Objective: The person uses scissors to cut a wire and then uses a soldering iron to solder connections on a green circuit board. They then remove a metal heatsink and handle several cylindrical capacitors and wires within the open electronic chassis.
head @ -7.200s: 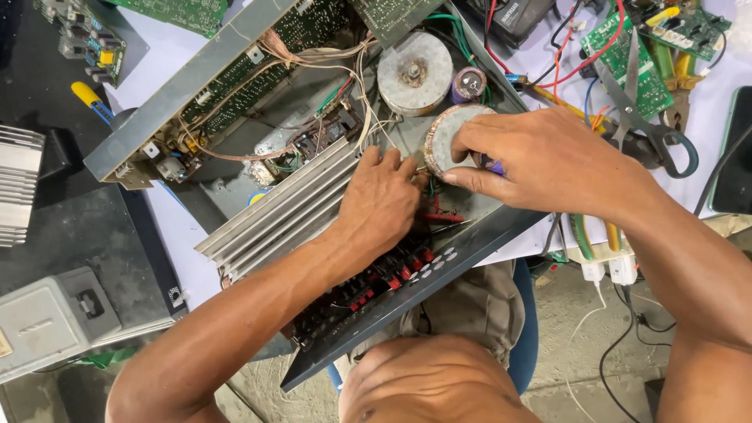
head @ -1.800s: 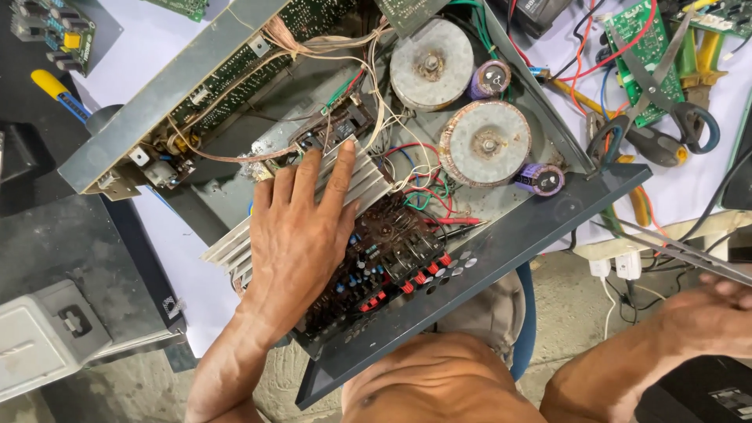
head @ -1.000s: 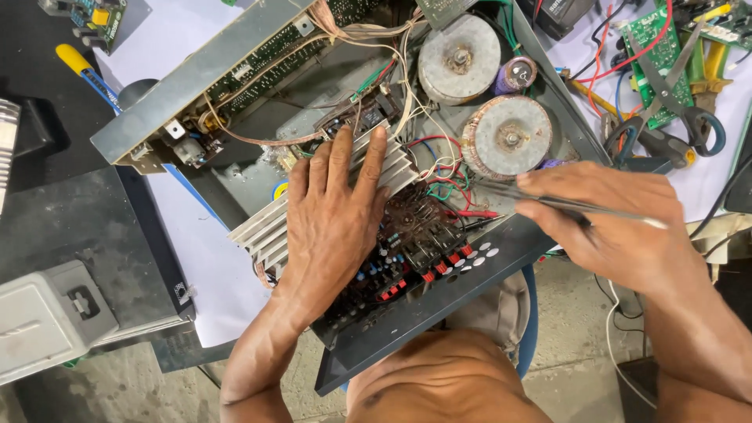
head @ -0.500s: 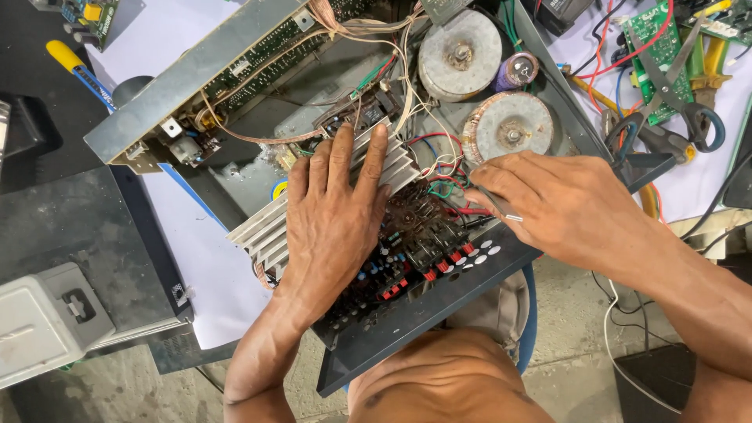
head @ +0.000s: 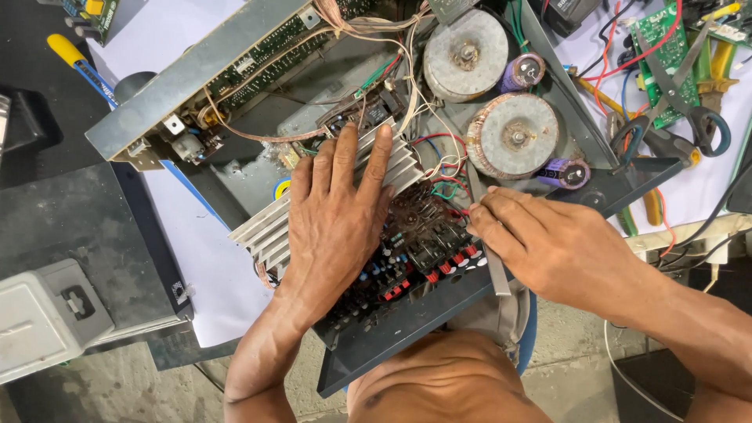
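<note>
Unit: an opened amplifier chassis (head: 196,86) is laid across the worktop (head: 70,227), its front panel toward the near edge.
Left hand (head: 333,223): laid flat, palm down, on the finned heat sink (head: 262,227); the fingers are spread and nothing is grasped, the unit being steadied.
Right hand (head: 552,247): the grip is clenched on a thin grey metal tool (head: 487,249), apparently tweezers, whose tip is aimed into the wires beside the circuit board (head: 415,235).
Circuit board: seated at the near side of the chassis, between both hands.
Nearby: two round transformers (head: 513,135) toward the far right corner; scissors (head: 674,94) at the right edge.
Step in hand: judged to be probing or picking at a part on the circuit board.
Next move: a fine, steady tool tip is called for, with the wires kept clear.
</note>
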